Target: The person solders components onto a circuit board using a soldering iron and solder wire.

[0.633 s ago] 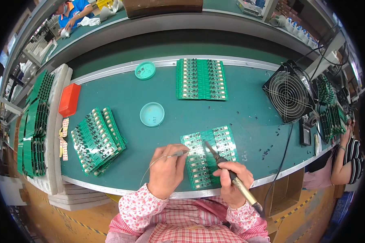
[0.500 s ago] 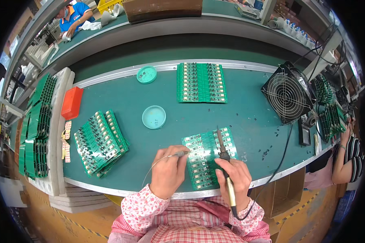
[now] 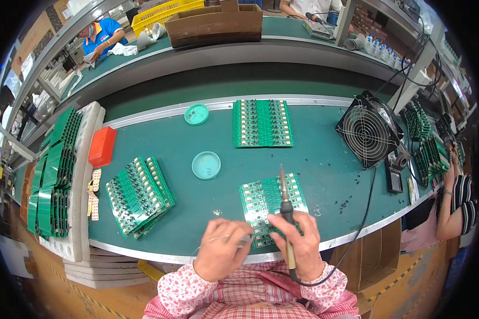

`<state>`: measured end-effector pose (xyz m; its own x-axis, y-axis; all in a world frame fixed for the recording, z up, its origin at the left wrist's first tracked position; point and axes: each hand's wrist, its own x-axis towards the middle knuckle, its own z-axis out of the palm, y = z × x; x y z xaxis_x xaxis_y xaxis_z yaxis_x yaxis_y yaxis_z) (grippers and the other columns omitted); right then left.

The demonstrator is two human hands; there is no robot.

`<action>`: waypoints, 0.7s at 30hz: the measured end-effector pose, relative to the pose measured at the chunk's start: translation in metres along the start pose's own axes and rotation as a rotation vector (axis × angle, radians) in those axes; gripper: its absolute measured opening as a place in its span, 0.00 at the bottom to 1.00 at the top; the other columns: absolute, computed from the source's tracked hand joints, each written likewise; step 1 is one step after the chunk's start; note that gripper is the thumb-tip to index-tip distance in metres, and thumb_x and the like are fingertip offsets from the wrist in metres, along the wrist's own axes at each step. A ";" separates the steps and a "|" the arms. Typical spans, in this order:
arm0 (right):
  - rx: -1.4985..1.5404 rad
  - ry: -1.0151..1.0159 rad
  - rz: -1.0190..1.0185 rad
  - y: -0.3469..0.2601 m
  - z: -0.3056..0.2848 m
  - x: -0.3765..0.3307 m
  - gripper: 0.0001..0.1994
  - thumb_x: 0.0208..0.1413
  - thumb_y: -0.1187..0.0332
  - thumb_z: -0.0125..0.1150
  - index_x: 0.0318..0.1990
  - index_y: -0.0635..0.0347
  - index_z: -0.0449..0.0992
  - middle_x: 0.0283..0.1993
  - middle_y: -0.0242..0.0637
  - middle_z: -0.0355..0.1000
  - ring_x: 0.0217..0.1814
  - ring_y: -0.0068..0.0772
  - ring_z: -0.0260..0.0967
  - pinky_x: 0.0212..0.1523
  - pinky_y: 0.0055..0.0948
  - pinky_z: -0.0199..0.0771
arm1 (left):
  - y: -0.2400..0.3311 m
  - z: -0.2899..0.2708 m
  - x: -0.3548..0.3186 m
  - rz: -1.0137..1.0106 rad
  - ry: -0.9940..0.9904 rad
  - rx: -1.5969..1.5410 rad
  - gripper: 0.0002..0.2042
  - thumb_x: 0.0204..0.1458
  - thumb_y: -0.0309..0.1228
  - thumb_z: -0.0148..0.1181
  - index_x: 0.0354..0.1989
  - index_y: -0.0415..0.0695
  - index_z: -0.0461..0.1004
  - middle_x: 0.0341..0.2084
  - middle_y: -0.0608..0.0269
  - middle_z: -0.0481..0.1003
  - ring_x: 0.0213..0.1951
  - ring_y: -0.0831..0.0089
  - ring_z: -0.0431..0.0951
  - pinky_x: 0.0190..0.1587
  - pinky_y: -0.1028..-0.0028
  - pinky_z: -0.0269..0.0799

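Observation:
A green circuit board panel (image 3: 254, 201) with rows of small parts lies on the bench in front of me. My right hand (image 3: 299, 242) is closed round a soldering iron (image 3: 286, 208), its tip pointing away from me above the panel. From the iron's handle a black cord curves off to the right. Just left of the panel's near edge, my left hand (image 3: 222, 250) is closed on a thin solder wire (image 3: 214, 240). A small greyish piece shows at its fingertips, blurred. The near right part of the panel is hidden by my right hand.
Stacked panels (image 3: 138, 196) lie at left and another panel stack (image 3: 263, 123) at the back. Two turquoise lids (image 3: 206, 165), a red box (image 3: 102, 147) and a fan (image 3: 368, 132) stand around. Tiny black parts (image 3: 344, 204) are scattered at right. Co-workers sit across and at right.
My left hand has drawn back from above the panel toward the bench's near edge. The soldering iron has shifted slightly left and nearer me. The whole view has tilted up a little.

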<state>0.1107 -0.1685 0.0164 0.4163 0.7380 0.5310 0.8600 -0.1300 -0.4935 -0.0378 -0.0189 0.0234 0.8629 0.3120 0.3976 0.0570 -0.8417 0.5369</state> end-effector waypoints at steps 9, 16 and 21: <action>0.134 -0.157 -0.051 -0.003 0.008 0.004 0.14 0.45 0.68 0.76 0.42 0.51 0.82 0.40 0.38 0.70 0.44 0.43 0.72 0.44 0.39 0.72 | -0.004 0.000 -0.008 0.061 -0.071 -0.001 0.18 0.46 0.22 0.68 0.47 0.44 0.74 0.40 0.64 0.78 0.42 0.63 0.78 0.52 0.64 0.68; 0.069 0.048 0.118 0.000 0.008 -0.008 0.16 0.44 0.78 0.74 0.41 0.52 0.83 0.41 0.39 0.75 0.43 0.43 0.73 0.43 0.39 0.73 | -0.010 -0.005 -0.016 -0.098 0.069 -0.077 0.14 0.50 0.18 0.68 0.45 0.42 0.76 0.39 0.61 0.81 0.42 0.62 0.81 0.48 0.64 0.73; 0.103 0.104 0.229 0.005 0.006 -0.018 0.14 0.49 0.79 0.70 0.44 0.55 0.82 0.42 0.41 0.76 0.44 0.45 0.73 0.45 0.40 0.73 | -0.029 -0.016 -0.016 -0.363 0.304 -0.050 0.11 0.55 0.18 0.64 0.47 0.37 0.75 0.38 0.55 0.81 0.40 0.62 0.83 0.46 0.68 0.76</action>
<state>0.1060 -0.1781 0.0001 0.6289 0.6243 0.4633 0.7079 -0.2135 -0.6733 -0.0606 0.0072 0.0135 0.6049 0.7034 0.3732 0.2976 -0.6344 0.7135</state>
